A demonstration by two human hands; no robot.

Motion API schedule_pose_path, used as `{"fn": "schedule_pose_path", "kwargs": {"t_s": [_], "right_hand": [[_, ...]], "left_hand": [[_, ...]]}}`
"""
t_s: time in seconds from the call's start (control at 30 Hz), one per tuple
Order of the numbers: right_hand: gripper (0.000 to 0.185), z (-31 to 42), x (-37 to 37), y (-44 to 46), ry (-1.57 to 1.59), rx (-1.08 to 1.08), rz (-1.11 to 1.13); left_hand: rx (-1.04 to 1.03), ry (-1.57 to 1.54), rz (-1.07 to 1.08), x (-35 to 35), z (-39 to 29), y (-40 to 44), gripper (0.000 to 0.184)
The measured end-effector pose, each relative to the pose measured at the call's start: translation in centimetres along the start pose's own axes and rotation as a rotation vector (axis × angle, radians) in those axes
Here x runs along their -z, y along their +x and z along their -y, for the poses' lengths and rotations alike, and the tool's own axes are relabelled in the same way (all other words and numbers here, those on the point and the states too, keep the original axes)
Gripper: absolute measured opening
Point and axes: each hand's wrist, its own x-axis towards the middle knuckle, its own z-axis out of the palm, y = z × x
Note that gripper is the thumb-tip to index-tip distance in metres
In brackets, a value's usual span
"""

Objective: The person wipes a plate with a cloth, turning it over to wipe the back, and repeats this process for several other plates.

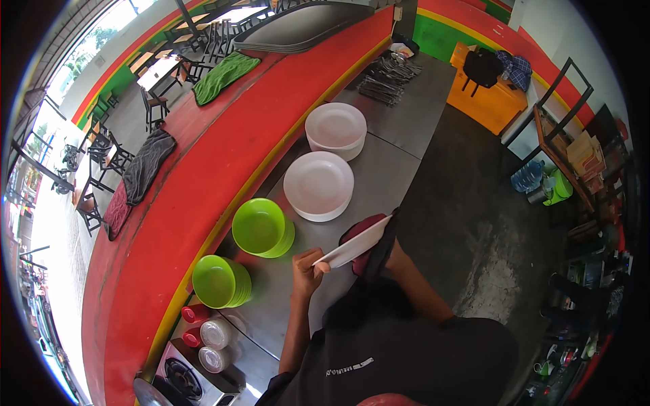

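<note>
A white plate (355, 245), tilted and seen almost edge-on, is gripped at its near rim by my left hand (310, 267), fingers closed round it. Against the plate's far side is a dark red and black cloth (383, 252). My right forearm runs up to this cloth, which covers my right hand and its fingers; the hand appears to hold the cloth against the plate. Beyond my hands on the metal counter (386, 159) stand two stacks of white plates, a nearer one (318, 184) and a farther one (336, 127). Left of my hands are stacked green bowls (261, 227).
Another green bowl stack (220, 281) stands nearer, beside lidded containers (215, 334) and a stove (183, 375). Cutlery (387, 78) lies at the counter's far end. A red ledge (196, 162) borders the left, carrying cloths (227, 76) and dark trays (305, 30).
</note>
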Motion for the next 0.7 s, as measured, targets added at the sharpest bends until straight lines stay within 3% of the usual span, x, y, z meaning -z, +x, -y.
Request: {"fn": "schedule_pose_path", "kwargs": {"t_s": [0.07, 0.13, 0.17, 0.23, 0.3, 0.37, 0.4, 0.47, 0.57, 0.7], "right_hand": [[0.043, 0.6, 3.5, 0.7, 0.477, -0.100, -0.058], [0.046, 3.8, 3.0, 1.5, -0.017, -0.036, 0.097], [0.046, 5.4, 2.9, 2.4, -0.192, -0.011, 0.202], [0.045, 6.7, 3.4, 4.2, -0.155, -0.051, 0.144], [0.044, 7.2, 3.8, 6.1, 0.261, -0.190, -0.189], [0.037, 7.7, 4.0, 8.3, -0.160, -0.112, -0.247], [0.034, 7.8, 4.1, 9.4, -0.371, -0.068, -0.267], [0.030, 7.4, 4.1, 11.3, -0.509, 0.008, -0.325], [0.028, 6.2, 4.7, 14.3, -0.566, 0.077, -0.350], [0.022, 5.1, 5.4, 18.1, -0.619, 0.186, -0.338]], "left_hand": [[-0.056, -0.004, 0.053, -0.6, 0.8, 1.3, 0.054], [-0.103, 0.011, 0.069, -1.2, 1.3, 2.8, 0.057], [-0.070, 0.040, -0.031, -1.7, 1.5, 3.6, 0.051], [-0.008, 0.101, -0.236, -2.9, 1.7, 5.3, 0.048], [0.187, -0.143, -0.382, -4.3, 3.5, 6.0, 0.050], [0.407, -0.421, -0.413, -4.6, 6.2, 6.0, 0.075], [0.465, -0.431, -0.414, -4.8, 7.5, 5.8, 0.074], [0.576, -0.455, -0.424, -5.3, 9.8, 5.4, 0.074], [0.638, -0.250, -0.562, -6.6, 14.7, 4.1, 0.077], [0.654, -0.428, -0.697, -7.6, 17.5, 3.8, 0.071]]}}
